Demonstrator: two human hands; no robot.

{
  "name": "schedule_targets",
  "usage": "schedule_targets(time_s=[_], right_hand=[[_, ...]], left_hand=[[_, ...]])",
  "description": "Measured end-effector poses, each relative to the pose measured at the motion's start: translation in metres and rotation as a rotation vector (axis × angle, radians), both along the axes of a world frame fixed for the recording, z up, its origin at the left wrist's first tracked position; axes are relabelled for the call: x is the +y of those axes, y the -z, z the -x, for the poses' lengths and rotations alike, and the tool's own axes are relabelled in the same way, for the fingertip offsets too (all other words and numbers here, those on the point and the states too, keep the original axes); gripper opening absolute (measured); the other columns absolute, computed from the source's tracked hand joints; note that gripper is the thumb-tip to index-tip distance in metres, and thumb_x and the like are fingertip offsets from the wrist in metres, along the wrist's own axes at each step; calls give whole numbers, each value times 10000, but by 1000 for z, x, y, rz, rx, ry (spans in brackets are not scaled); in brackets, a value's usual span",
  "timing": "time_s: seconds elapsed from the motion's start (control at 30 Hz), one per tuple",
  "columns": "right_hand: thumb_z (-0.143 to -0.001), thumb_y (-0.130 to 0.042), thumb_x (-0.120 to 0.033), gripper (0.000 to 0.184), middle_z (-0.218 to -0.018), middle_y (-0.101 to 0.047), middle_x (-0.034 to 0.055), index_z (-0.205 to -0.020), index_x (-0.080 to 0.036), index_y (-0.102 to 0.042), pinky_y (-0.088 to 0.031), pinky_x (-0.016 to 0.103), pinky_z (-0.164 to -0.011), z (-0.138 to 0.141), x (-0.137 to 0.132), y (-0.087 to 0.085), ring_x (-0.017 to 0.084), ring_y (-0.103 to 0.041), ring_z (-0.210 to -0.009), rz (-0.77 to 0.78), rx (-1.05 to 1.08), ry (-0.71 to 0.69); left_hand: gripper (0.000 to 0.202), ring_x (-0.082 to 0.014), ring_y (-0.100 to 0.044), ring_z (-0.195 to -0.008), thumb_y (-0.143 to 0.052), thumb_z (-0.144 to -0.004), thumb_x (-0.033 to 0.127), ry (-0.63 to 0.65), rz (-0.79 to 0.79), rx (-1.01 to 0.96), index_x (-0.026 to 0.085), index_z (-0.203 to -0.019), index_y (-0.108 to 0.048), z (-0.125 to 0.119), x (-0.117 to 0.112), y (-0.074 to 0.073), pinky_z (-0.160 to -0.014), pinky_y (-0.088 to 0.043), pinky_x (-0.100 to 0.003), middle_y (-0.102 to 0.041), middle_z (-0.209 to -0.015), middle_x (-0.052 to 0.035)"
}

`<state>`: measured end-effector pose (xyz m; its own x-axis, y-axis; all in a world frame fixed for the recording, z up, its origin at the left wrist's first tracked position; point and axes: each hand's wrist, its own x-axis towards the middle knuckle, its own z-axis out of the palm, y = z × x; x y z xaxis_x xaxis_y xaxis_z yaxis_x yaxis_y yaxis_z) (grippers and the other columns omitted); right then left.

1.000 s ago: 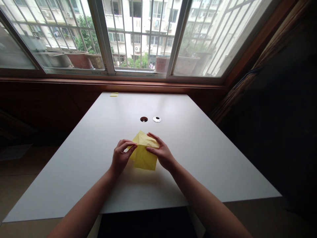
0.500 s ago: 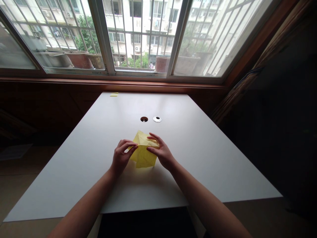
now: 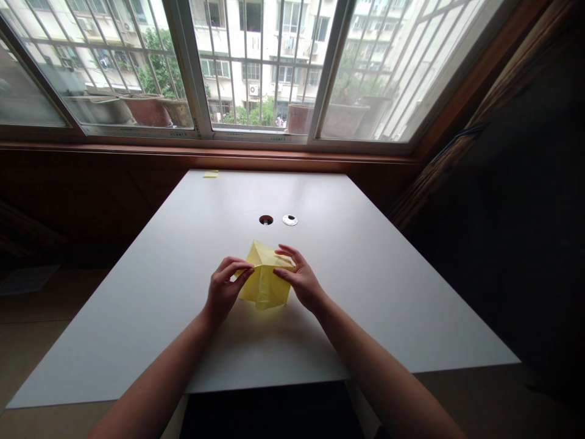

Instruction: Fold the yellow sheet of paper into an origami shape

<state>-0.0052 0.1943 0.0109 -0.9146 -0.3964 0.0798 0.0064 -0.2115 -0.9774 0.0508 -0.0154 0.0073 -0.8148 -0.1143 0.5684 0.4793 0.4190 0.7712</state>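
"White and broad, the surface (image 3: 388, 305) runs away from the person, whose bare forearms (image 3: 372, 360) reach over its near edge. And the hands?"

"Left hand (image 3: 225, 285) first: thumb and forefinger meet at the tips, pinching the left part of a yellow sheet (image 3: 269, 292)."

"What about the right?"

"That right hand (image 3: 301, 279) is half open, loosely holding the sheet's right side. Its thumb lies on the near face, while the forefinger stretches out over the upper part."

"So where exactly is the sheet?"

"Between the two hands, over the middle of the surface. It is folded, with a ridge between its upper part and the panel that drops toward the person. Whether its lower edge touches down, nobody could tell from this angle."

"Beyond it?"

"First a round hole (image 3: 265, 220), and to its right, near but apart, a silvery round cover (image 3: 290, 220). Farther off, yellow strips (image 3: 211, 174) lie by the far left corner."

"And past the surface?"

"Reddish-brown sill (image 3: 256, 153), then the window (image 3: 198, 91). Outside stand plant pots (image 3: 147, 111), then metal bars (image 3: 261, 79), and behind those rises a pale building (image 3: 251, 42)."
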Motion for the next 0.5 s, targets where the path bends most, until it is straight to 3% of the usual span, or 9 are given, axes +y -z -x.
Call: schedule_targets(time_s=[0.1, 0.27, 0.37, 0.5], right_hand=[[-755, -779, -383, 463, -1206, -604, 53, -1173, -287, -602, -511, 378, -883, 2, 0, 2, 217, -620, -1011, -41, 20, -2], [-768, -769, -376, 266, -1200, -594, 50, -985, -246, -686, -451, 377, -999, 2, -2, -2, 235, -536, -1182, -101, 160, 23], [-738, -794, -369, 315, -1198, -616, 44, -1010, -253, -684, -478, 381, -951, -3, -6, -7, 233, -586, -1103, -17, 57, -36], [-700, -825, -364, 428, -1045, -687, 34, -1083, -261, -663, -503, 385, -872, -7, -9, -11, 223, -646, -946, 87, -90, -126]], left_hand=[[96, -187, -620, -900, -661, -882, 246, 15, -2, -9, 225, -949, -727, 0, 1, 1, -806, -526, -330, -637, -943, -67], [95, -194, -622, -910, -665, -878, 242, 42, -13, -8, 225, -947, -728, 1, 1, 3, -818, -532, -340, -641, -947, -70], [90, -192, -622, -905, -663, -879, 244, 35, -27, -7, 225, -938, -728, 0, 2, 3, -815, -533, -338, -642, -944, -69], [89, -190, -624, -887, -663, -880, 266, 20, -56, -9, 227, -931, -725, 0, 2, 3, -788, -534, -324, -646, -933, -66]])
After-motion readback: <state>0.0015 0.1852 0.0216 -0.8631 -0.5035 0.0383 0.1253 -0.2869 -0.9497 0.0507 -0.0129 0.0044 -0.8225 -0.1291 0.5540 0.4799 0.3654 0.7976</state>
